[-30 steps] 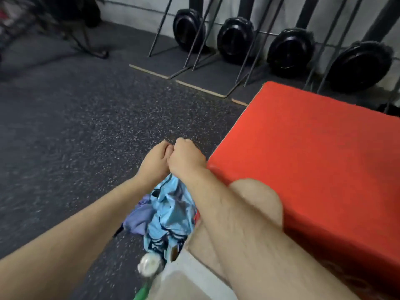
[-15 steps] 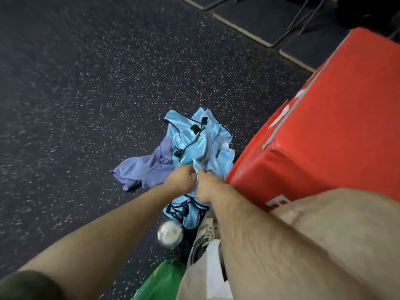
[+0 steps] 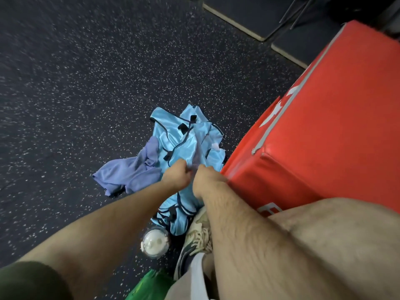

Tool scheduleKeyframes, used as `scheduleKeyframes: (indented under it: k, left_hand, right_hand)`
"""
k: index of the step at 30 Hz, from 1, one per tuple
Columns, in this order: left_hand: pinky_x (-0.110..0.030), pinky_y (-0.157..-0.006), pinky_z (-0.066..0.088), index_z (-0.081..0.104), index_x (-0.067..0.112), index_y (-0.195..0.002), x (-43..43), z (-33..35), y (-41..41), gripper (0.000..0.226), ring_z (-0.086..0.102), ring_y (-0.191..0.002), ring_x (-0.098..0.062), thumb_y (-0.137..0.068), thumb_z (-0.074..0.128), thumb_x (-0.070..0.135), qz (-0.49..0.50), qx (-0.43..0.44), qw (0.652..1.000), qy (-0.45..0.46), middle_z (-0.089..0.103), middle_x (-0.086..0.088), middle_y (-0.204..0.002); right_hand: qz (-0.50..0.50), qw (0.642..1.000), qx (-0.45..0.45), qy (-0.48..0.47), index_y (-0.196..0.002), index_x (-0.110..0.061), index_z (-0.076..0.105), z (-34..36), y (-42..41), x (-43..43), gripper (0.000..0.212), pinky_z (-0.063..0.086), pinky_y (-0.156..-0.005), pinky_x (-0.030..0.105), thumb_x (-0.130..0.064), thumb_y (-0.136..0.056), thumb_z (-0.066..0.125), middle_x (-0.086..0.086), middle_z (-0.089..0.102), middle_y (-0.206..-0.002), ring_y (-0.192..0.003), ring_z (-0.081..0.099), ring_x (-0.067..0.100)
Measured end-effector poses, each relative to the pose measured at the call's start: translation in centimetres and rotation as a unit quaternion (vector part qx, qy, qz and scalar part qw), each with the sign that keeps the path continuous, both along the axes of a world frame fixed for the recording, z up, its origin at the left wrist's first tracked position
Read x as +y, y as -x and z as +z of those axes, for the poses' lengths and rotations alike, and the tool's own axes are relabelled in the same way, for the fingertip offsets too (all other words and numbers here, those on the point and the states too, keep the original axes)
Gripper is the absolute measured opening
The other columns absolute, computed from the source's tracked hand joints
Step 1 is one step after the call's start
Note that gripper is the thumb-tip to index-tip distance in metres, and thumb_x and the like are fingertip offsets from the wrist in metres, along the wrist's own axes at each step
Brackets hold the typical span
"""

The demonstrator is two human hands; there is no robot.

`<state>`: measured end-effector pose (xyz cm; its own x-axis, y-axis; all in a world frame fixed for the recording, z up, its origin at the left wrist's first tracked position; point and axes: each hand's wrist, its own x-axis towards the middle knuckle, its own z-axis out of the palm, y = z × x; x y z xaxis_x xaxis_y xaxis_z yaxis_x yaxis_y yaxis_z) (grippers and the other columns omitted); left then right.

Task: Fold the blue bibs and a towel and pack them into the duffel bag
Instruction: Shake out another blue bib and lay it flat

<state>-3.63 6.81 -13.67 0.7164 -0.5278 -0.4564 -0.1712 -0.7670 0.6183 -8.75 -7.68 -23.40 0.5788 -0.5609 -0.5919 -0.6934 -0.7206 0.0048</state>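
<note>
A: What filled the frame?

B: Mostly the dark speckled rubber floor (image 3: 86, 83), across the upper left and centre. At the right sat a big red padded box (image 3: 335, 126). The person's bare thigh lay in the lower right.

A: And the task's things?

B: The light-blue bibs (image 3: 186, 139) lay in a crumpled heap on the floor at the centre, just beside the box's lower corner. A lavender towel (image 3: 127, 174) lay bunched against their left side, touching them. No duffel bag was in view.

A: The hands?

B: Both met over the heap. The left hand (image 3: 176, 175) was curled, pinching blue fabric; the right hand (image 3: 204, 178), close beside it, gripped the same bunch.

A: Anything smaller?

B: A sneaker (image 3: 198, 237) at lower centre, a clear round lid (image 3: 154, 242) to its left, something green (image 3: 151, 284) at the bottom edge.

A: So how far along?

B: Barely started, I'd say. Nothing looked folded and nothing packed; every bib and the towel remained to do.
</note>
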Motion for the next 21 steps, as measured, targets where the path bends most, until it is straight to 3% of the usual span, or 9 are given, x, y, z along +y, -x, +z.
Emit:
scheduleKeyframes:
  k: [2,3,5,8,11,13,15,18,21]
  left_hand:
    - [-0.042,-0.073,0.043,0.038,0.017,-0.077,1.0,1.0,-0.4,0.033,0.059,-0.088,-0.036,-0.098,0.052,0.038,-0.018,-0.020,1.000,0.015,0.061,-0.014,-0.091]
    - [-0.041,-0.071,0.042,0.040,0.015,-0.079,1.3,1.5,-0.7,0.034,0.058,-0.085,-0.035,-0.099,0.051,0.039,-0.014,-0.027,0.999,0.029,0.060,-0.013,-0.089]
    - [-0.038,-0.066,0.041,0.046,0.011,-0.084,1.7,3.3,-1.3,0.033,0.057,-0.080,-0.027,-0.100,0.051,0.040,0.014,-0.038,0.997,0.068,0.059,-0.008,-0.084]
    - [-0.027,-0.056,0.032,0.040,0.017,-0.076,1.4,7.3,-1.8,0.033,0.042,-0.066,-0.012,-0.101,0.052,0.036,0.049,-0.050,0.989,0.128,0.048,0.004,-0.071]
    - [-0.027,-0.055,0.032,0.037,0.016,-0.072,1.1,12.0,-2.3,0.038,0.037,-0.061,-0.012,-0.100,0.054,0.036,0.046,-0.089,0.980,0.171,0.045,0.002,-0.068]
    - [-0.033,-0.058,0.034,0.042,0.008,-0.074,1.2,15.2,-2.7,0.038,0.040,-0.063,-0.015,-0.098,0.056,0.035,0.039,-0.116,0.973,0.198,0.047,0.000,-0.068]
    - [-0.035,-0.063,0.039,0.050,0.005,-0.078,1.5,18.5,-2.8,0.037,0.045,-0.065,-0.015,-0.097,0.058,0.036,0.021,-0.137,0.962,0.234,0.053,-0.001,-0.071]
    - [-0.026,-0.070,0.042,0.060,0.014,-0.086,1.9,23.4,-2.0,0.025,0.054,-0.079,-0.010,-0.097,0.059,0.036,-0.049,-0.194,0.935,0.291,0.060,0.001,-0.085]
    - [-0.015,-0.083,0.041,0.065,0.023,-0.109,1.9,27.2,-0.8,0.014,0.056,-0.098,0.004,-0.100,0.057,0.029,-0.120,-0.193,0.916,0.331,0.063,0.011,-0.103]
  right_hand:
    - [0.004,0.997,0.020,-0.072,-0.140,-0.021,0.044,16.0,1.3,6.0,0.054,0.043,-0.106,0.044,-0.021,-0.090,0.062,0.006,0.050,-0.141,-0.130,0.052,0.031]
    - [0.015,0.997,0.022,-0.070,-0.144,-0.018,0.039,20.0,1.8,7.8,0.061,0.043,-0.106,0.042,-0.015,-0.088,0.064,0.007,0.048,-0.144,-0.133,0.050,0.028]
    - [0.020,0.998,-0.035,-0.051,-0.147,-0.018,0.031,19.8,2.3,7.9,0.071,0.044,-0.105,0.042,-0.016,-0.086,0.067,0.009,0.044,-0.146,-0.134,0.048,0.029]
    - [-0.039,0.988,-0.111,-0.096,-0.153,-0.024,0.016,21.7,2.2,8.9,0.087,0.043,-0.102,0.043,-0.031,-0.087,0.071,0.011,0.038,-0.149,-0.134,0.047,0.032]
    - [-0.040,0.969,-0.227,-0.087,-0.144,-0.023,0.030,24.3,1.3,9.0,0.064,0.048,-0.093,0.042,-0.024,-0.090,0.065,0.007,0.049,-0.139,-0.123,0.055,0.032]
    - [-0.044,0.959,-0.274,-0.057,-0.132,-0.019,0.042,26.3,0.7,8.9,0.042,0.049,-0.087,0.039,-0.015,-0.093,0.056,0.007,0.059,-0.127,-0.116,0.060,0.032]
    - [-0.056,0.944,-0.323,-0.024,-0.127,-0.017,0.048,29.4,0.5,8.7,0.033,0.048,-0.084,0.038,-0.012,-0.094,0.050,0.007,0.064,-0.122,-0.114,0.061,0.033]
    - [-0.088,0.903,-0.418,-0.031,-0.112,-0.015,0.053,33.6,0.8,7.8,0.018,0.042,-0.074,0.036,-0.013,-0.096,0.046,0.010,0.065,-0.114,-0.106,0.062,0.033]
    - [-0.120,0.850,-0.510,-0.054,-0.095,-0.017,0.050,37.9,2.1,6.2,0.007,0.043,-0.069,0.037,-0.012,-0.092,0.046,0.009,0.065,-0.102,-0.093,0.062,0.033]
